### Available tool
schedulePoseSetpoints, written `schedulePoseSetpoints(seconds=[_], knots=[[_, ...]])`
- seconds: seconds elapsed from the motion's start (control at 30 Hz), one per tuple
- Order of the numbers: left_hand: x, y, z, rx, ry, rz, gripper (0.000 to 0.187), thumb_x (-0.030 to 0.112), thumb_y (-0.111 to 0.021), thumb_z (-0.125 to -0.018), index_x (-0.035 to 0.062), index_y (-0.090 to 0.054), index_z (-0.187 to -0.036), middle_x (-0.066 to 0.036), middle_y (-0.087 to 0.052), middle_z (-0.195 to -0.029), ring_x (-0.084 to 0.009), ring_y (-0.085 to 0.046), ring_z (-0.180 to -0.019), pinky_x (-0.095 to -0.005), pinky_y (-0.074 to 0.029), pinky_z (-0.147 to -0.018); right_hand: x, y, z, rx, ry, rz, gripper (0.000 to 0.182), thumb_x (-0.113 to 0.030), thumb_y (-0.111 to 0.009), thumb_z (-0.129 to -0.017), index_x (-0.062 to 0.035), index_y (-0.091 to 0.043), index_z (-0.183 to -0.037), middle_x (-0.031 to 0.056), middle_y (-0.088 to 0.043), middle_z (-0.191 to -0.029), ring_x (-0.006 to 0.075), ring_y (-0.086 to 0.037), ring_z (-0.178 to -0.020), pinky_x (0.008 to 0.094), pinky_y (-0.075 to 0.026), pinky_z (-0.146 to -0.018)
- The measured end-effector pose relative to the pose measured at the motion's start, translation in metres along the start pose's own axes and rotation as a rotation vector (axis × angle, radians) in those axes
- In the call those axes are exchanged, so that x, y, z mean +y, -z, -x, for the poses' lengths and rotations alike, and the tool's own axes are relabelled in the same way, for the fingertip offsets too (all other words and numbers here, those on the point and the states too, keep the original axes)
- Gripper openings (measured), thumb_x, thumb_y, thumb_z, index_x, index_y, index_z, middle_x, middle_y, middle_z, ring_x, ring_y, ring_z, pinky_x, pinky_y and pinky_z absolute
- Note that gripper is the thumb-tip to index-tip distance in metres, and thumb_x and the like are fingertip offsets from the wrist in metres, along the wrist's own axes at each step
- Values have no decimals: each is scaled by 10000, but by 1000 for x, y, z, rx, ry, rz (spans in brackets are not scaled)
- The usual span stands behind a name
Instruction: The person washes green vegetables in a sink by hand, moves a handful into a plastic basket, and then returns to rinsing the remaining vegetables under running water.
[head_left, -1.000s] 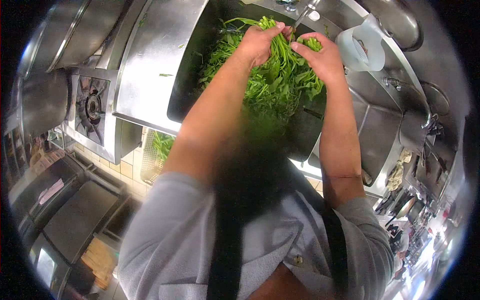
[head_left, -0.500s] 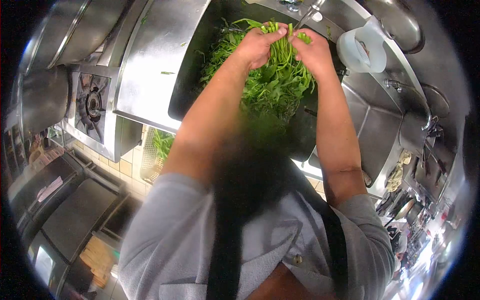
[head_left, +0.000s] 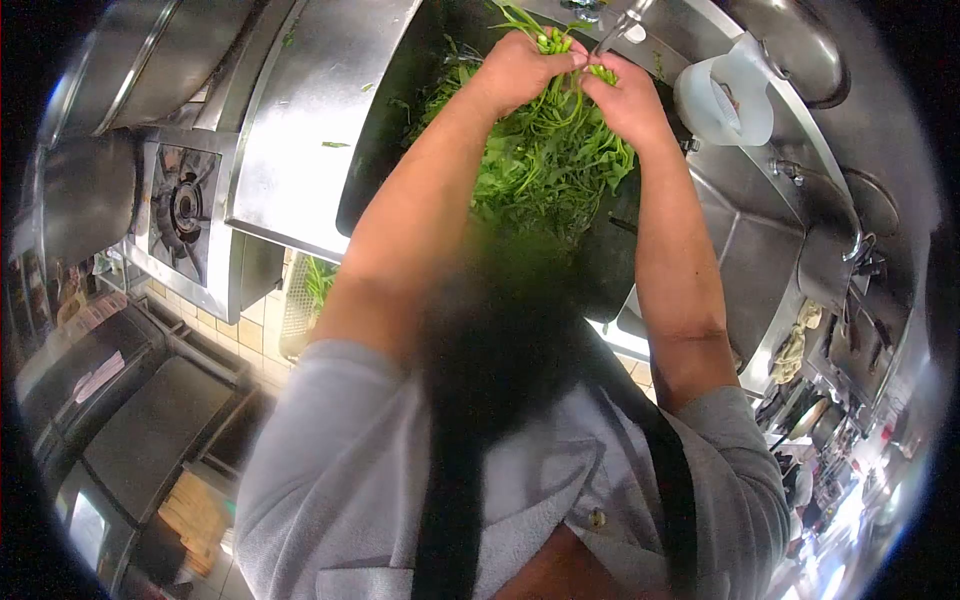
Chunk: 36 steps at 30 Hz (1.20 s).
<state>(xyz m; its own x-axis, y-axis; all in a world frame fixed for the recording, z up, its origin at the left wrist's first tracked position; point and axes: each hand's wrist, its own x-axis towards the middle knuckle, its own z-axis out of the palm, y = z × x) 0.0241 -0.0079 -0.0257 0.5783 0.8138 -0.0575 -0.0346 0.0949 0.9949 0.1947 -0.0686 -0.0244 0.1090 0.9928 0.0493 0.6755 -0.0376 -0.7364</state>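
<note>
A heap of leafy greens [head_left: 545, 170] with long thin stems fills much of the dark sink [head_left: 365, 190]. At its far side, below the faucet [head_left: 622, 22], my left hand [head_left: 520, 72] is closed around a bunch of green stems, their pale cut ends showing above the fingers. Close beside it, my right hand [head_left: 628, 98] pinches more stems of the same greens. The thumbs of both hands point toward each other and nearly meet. A dark blur hides the near part of the heap.
Left of the sink lies a steel counter [head_left: 300, 120] with leaf scraps, then a gas burner [head_left: 185, 205]. A white plastic container [head_left: 725, 95] stands at the right, above a second steel basin [head_left: 750, 250]. Below the counter, a perforated basket [head_left: 297, 310] holds greens.
Both hands keep hold of the stems. My left hand has shifted slightly up and its stem bunch now leans left, while my right hand moved slightly; the hanging greens between them have spread.
</note>
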Motion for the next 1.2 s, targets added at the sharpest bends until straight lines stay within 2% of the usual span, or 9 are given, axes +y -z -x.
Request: schedulePoseSetpoints(seconds=[0.1, 0.2, 0.33, 0.43, 0.57, 0.7, 0.83, 0.87, 1.2], knots=[[4, -4, 5, 80, -38, -58, 193, 172, -699, -841, 18, -712, -957, -44, -687, -861, -123, -601, -776, -274, -467, -715, -21, 5, 4, 4, -258, -104, 275, -205, -630, -806, -56, -664, -1035, 92, -662, -840, 158, -574, -762, 284, -451, -738], [15, -8, 13, 181, 22, -205, 178, 170, -693, -848, 16, -710, -936, -40, -681, -825, -125, -590, -754, -288, -465, -704, -7, -1, 2, 151, -392, -412, 224, -242, -644, -795, -50, -685, -903, 106, -641, -760, 190, -590, -677, 320, -465, -641], [15, 1, 20, 394, 147, -60, 160, 175, -690, -853, 30, -712, -918, -24, -660, -794, -123, -564, -723, -303, -453, -680, 12, 14, -5, 223, -215, -872, 183, -175, -669, -801, -2, -640, -855, 93, -609, -736, 177, -566, -641, 294, -472, -644], [-9, 25, 15, 538, 225, 53, 129, 167, -691, -854, 47, -706, -901, -25, -664, -800, -120, -562, -703, -285, -443, -643, 11, 38, 1, 329, -313, -1232, 195, -155, -672, -837, 8, -608, -925, 95, -601, -735, 192, -570, -647, 339, -518, -675], [-28, 43, 14, 586, 182, 278, 99, 94, -691, -848, 24, -683, -917, -49, -650, -793, -155, -616, -714, -335, -503, -628, 19, 67, 0, 425, -237, -1246, 199, -146, -652, -881, 16, -578, -971, 99, -596, -734, 207, -581, -663, 388, -545, -689], [-11, 29, 17, 525, 146, 459, 112, 35, -677, -847, -4, -647, -947, -97, -643, -835, -224, -659, -745, -386, -565, -657, -4, 50, 3, 303, -198, -753, 282, -247, -705, -852, -10, -635, -986, 46, -605, -682, 142, -560, -571, 319, -507, -585], [-16, 14, 9, 336, 113, 682, 187, 24, -657, -860, -5, -608, -1037, -116, -653, -888, -249, -667, -786, -401, -566, -679, -41, 11, 5, -127, -222, -151, 295, -312, -689, -817, -75, -687, -993, 69, -673, -756, 140, -590, -516, 286, -482, -548], [-17, 12, 8, 297, 87, 697, 203, 8, -646, -861, -9, -596, -1057, -138, -660, -936, -259, -667, -806, -402, -565, -700, -24, -5, 1, -159, -223, -114, 248, -299, -696, -844, -103, -687, -995, 18, -623, -726, 99, -536, -509, 256, -454, -528], [-24, 29, 19, 234, 70, 415, 232, 9, -652, -854, -69, -585, -1061, -152, -662, -970, -195, -619, -742, -337, -510, -634, -15, 4, -5, -62, -318, -383, 250, -204, -675, -835, -27, -644, -1010, -3, -549, -621, 80, -476, -513, 243, -396, -534]])
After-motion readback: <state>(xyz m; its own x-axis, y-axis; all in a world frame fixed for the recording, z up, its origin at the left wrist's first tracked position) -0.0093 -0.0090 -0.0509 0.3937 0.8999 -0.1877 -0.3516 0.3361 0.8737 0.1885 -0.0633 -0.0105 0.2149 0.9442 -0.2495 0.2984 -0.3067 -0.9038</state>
